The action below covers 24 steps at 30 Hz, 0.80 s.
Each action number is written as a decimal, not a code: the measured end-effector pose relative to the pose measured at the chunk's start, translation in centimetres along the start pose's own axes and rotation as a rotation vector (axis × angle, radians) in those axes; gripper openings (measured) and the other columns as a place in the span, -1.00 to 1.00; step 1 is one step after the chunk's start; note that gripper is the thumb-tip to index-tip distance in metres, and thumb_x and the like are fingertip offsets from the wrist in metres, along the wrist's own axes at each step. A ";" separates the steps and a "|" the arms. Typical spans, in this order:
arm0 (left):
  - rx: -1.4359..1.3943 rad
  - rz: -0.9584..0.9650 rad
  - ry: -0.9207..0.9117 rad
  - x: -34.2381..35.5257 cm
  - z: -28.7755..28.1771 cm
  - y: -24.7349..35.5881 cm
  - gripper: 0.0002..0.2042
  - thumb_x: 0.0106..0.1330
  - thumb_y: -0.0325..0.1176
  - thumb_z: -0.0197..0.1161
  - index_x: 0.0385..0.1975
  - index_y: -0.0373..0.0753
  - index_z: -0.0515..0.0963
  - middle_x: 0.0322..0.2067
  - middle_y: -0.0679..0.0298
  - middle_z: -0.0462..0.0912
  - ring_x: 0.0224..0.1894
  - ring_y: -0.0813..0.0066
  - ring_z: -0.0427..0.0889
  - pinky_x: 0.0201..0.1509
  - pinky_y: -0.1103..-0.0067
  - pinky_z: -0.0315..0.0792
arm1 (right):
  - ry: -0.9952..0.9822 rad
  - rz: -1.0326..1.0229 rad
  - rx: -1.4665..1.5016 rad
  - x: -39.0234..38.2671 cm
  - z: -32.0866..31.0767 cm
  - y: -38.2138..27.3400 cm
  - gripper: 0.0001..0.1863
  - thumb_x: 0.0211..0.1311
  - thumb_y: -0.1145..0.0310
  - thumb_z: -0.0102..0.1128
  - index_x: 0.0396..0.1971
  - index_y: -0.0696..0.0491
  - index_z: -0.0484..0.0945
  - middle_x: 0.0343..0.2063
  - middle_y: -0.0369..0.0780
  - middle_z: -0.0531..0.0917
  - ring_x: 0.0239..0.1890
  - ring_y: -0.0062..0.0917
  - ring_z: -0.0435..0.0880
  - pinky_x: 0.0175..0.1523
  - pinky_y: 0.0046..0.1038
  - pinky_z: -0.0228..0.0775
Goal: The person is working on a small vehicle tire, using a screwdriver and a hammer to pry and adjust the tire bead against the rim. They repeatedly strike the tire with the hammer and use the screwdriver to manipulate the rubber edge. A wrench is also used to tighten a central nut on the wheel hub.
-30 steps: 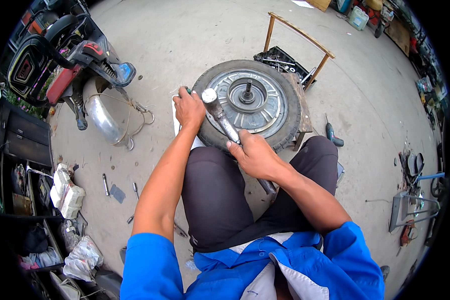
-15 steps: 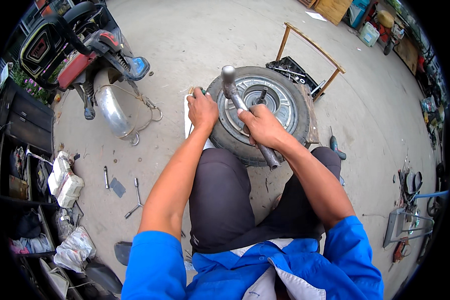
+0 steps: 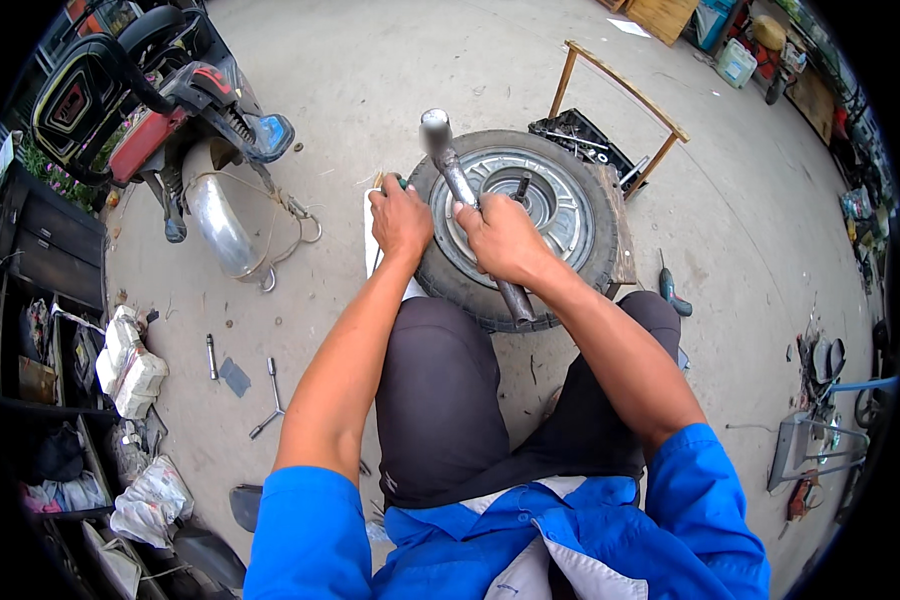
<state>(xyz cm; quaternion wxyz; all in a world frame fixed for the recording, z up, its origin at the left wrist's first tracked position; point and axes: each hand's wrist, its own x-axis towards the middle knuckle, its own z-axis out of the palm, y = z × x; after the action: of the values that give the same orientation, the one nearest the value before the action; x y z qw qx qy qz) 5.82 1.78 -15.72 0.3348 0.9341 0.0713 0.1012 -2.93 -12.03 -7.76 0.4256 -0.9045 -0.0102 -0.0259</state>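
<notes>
A scooter wheel with a black tyre (image 3: 582, 262) and grey metal hub (image 3: 562, 210) lies flat in front of my knees, its axle pointing up. My right hand (image 3: 508, 240) is wrapped round the tube handle of a metal hammer (image 3: 454, 180), held slanting across the wheel. The hammer's head is at the far left of the wheel, over the tyre's edge. At the tyre's left side my left hand (image 3: 402, 222) is closed round a green-handled tool (image 3: 403, 184). Most of that tool is hidden by the fingers, so its kind is unclear.
A wooden support (image 3: 615, 225) shows beneath the wheel. Behind stands a black crate of tools (image 3: 592, 140) by a wooden frame (image 3: 625, 88). A power drill (image 3: 674, 292) lies right, a three-armed wrench (image 3: 272, 400) left. A scooter body (image 3: 160, 130) with metal fender stands far left.
The hammer and my right hand have shifted left and its head has moved towards the tyre's left edge. My left hand stays nearly in place.
</notes>
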 end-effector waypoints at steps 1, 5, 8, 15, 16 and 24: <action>0.006 0.004 0.005 0.0 0.0 0.0 -0.62 0.47 -0.24 0.05 0.20 -0.25 0.35 0.04 -0.18 0.44 0.08 -0.14 0.52 0.10 0.15 0.43 | 0.003 0.024 -0.005 0.1 0.1 -0.1 -0.45 0.42 0.18 0.05 -0.56 0.44 0.55 -0.70 0.07 0.60 -0.54 -0.15 0.72 -0.25 -0.14 0.52; -0.034 -0.001 -0.001 0.0 -0.3 -0.2 -0.61 0.47 -0.19 0.00 0.21 -0.23 0.33 0.06 -0.23 0.45 0.08 -0.23 0.53 0.13 0.11 0.41 | -0.187 0.203 0.060 1.0 -0.1 -0.5 -0.45 0.42 0.19 0.06 -0.60 0.43 0.51 -0.71 0.03 0.58 -0.61 -0.21 0.69 -0.33 -0.17 0.52; -0.014 0.007 0.002 -0.1 -0.2 0.0 -0.60 0.47 -0.19 0.00 0.21 -0.23 0.32 0.06 -0.23 0.45 0.09 -0.23 0.52 0.14 0.11 0.40 | -0.137 0.234 0.245 0.5 -0.2 -0.2 -0.47 0.42 0.20 0.06 -0.65 0.34 0.49 -0.74 -0.07 0.54 -0.66 -0.32 0.67 -0.43 -0.22 0.50; -0.011 0.012 0.018 0.1 -0.1 -0.3 -0.62 0.47 -0.22 0.02 0.19 -0.25 0.33 0.03 -0.22 0.45 0.06 -0.21 0.53 0.10 0.11 0.42 | 0.175 0.072 0.153 -1.7 -5.9 -1.0 -0.53 0.38 0.15 0.13 -0.59 0.25 0.48 -0.69 -0.16 0.53 -0.68 -0.46 0.60 -0.54 -0.32 0.43; -0.001 0.016 0.016 0.1 -0.1 -0.2 -0.63 0.47 -0.24 0.03 0.18 -0.26 0.34 0.02 -0.20 0.45 0.05 -0.17 0.53 0.08 0.13 0.44 | 0.297 -0.029 0.035 -1.4 -6.9 -0.2 -0.55 0.37 0.15 0.14 -0.54 0.26 0.49 -0.67 -0.14 0.55 -0.68 -0.48 0.60 -0.54 -0.32 0.44; -0.023 -0.017 -0.038 -0.3 -0.3 0.2 -0.61 0.47 -0.26 0.05 0.22 -0.27 0.32 0.04 -0.16 0.42 0.09 -0.13 0.51 0.10 0.14 0.43 | 0.115 0.178 0.413 -1.4 -15.0 1.7 -0.72 0.32 0.27 0.24 -0.46 0.14 0.44 -0.65 -0.37 0.45 -0.75 -0.74 0.43 -0.70 -0.59 0.26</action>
<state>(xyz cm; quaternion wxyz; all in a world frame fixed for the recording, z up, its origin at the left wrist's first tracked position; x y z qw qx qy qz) 5.53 1.73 -15.41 0.3475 0.9314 0.0716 0.0814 -4.85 -24.70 0.39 0.6022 -0.7925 0.0890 -0.0371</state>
